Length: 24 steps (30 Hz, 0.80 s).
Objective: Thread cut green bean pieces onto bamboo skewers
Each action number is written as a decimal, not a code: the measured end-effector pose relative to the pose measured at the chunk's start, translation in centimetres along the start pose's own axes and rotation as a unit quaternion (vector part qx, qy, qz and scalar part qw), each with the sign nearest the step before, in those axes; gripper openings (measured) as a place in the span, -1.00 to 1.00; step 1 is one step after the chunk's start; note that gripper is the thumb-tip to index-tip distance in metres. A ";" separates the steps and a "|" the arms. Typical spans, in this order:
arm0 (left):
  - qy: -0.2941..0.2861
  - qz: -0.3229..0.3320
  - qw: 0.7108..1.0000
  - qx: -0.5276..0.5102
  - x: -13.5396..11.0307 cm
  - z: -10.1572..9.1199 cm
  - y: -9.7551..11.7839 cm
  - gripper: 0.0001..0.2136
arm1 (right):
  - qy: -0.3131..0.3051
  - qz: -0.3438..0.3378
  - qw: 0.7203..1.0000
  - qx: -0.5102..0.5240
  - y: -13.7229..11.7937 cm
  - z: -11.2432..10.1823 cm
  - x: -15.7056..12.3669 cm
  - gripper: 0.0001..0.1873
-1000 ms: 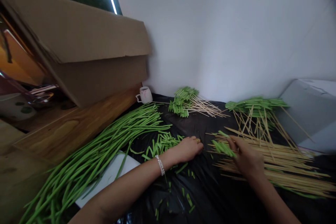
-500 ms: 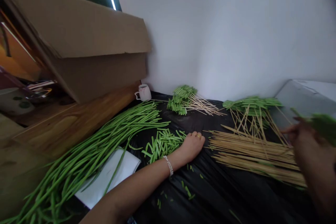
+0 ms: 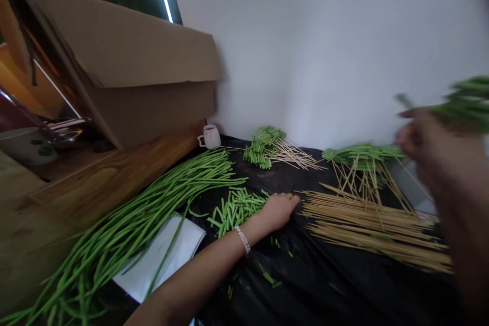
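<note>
1. Two hands are in view. The left hand (image 3: 278, 210) lies palm-down on the black sheet (image 3: 344, 290) that covers the bench, fingers loosely together and clamped on nothing, its heel touching the pile of cut bean pieces (image 3: 235, 209).
2. The right hand (image 3: 431, 145) is raised at the right edge, blurred, its fingers closed on a skewered bean bundle (image 3: 464, 104) held up in front of the white wall.
3. The only open container is the cardboard box (image 3: 126, 76), tipped on its side at the left; its inside cannot be made out. A small white cup (image 3: 210, 137) stands in the corner by the wall, and its contents are hidden.
4. Long green beans (image 3: 133, 229) stretch in a sheaf from the lower left toward the cup, partly over a white board (image 3: 171, 254). Bare bamboo skewers (image 3: 367, 224) lie in a flat heap just right of the left hand. Two stacks of finished bean skewers rest by the wall: the far stack (image 3: 265, 145) and the right stack (image 3: 362, 154).
5. Against a second ago, the right hand has left the skewer heap, where it was holding the green bundle low, and has swung up and to the right. The left hand has stayed beside the cut pieces, only shifting slightly.
</note>
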State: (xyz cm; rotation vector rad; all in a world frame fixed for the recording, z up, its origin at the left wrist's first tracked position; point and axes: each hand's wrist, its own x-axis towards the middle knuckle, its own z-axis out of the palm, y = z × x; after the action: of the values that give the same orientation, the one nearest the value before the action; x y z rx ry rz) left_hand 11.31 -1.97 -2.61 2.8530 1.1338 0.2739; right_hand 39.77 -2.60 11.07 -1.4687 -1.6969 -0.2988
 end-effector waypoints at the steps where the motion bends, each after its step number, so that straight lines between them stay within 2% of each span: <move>1: 0.018 -0.006 0.999 -0.050 -0.3 -0.7 -0.6 -0.73 | 0.006 0.063 0.994 0.087 -3.0 0.6 0.1 -0.33; 2: 0.043 -0.011 0.993 -0.111 -0.8 -1.5 -1.4 -0.73 | -0.031 0.097 0.982 0.161 -5.8 1.7 -0.2 -0.41; 3: 0.074 -0.024 0.981 -0.179 -1.3 -2.2 -2.4 -0.75 | -0.073 0.102 0.968 0.217 -8.2 3.3 -0.8 -0.52; 5: 0.113 -0.071 0.935 -0.329 -2.5 -3.4 -4.7 -0.79 | -0.153 0.068 0.946 0.279 -11.5 7.0 -3.0 -0.54; 8: 0.134 -0.157 0.836 -0.509 -4.4 -4.6 -7.6 -0.75 | -0.244 0.053 0.917 0.310 -13.0 11.9 -7.4 -0.58; 10: 0.140 -0.188 0.799 -0.554 -5.2 -4.9 -8.3 -0.71 | -0.284 0.051 0.903 0.318 -12.8 13.8 -9.7 -0.69; 12: 0.126 -0.189 0.789 -0.571 -5.7 -4.7 -8.0 -0.70 | -0.271 0.037 0.914 0.300 -12.4 14.6 -11.0 -0.75; 14: 0.097 -0.172 0.788 -0.583 -5.8 -4.1 -7.2 -0.74 | -0.219 0.004 0.939 0.265 -12.4 14.7 -11.7 -0.78; 17: 0.072 -0.173 0.753 -0.631 -5.8 -3.0 -6.2 -0.74 | -0.146 -0.088 0.971 0.167 -12.7 14.4 -12.0 -0.74; 19: 0.073 -0.176 0.736 -0.650 -5.9 -2.3 -6.2 -0.73 | -0.123 -0.159 0.976 0.088 -12.9 14.2 -12.1 -0.70; 21: 0.083 -0.177 0.733 -0.651 -6.0 -2.1 -6.6 -0.73 | -0.109 -0.199 0.974 0.015 -12.9 13.8 -12.1 -0.70; 23: 0.098 -0.183 0.717 -0.665 -6.3 -2.1 -7.1 -0.74 | -0.100 -0.182 0.977 -0.052 -12.8 13.0 -11.7 -0.66; 24: 0.108 -0.188 0.697 -0.684 -6.5 -2.2 -7.3 -0.73 | -0.096 -0.149 0.982 -0.070 -12.6 12.6 -11.3 -0.67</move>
State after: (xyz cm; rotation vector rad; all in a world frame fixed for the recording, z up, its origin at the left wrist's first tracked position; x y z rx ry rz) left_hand 1.34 -1.08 -2.26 1.2503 0.8526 0.9329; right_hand 22.35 -5.71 -0.48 -1.3755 -2.0947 -0.4567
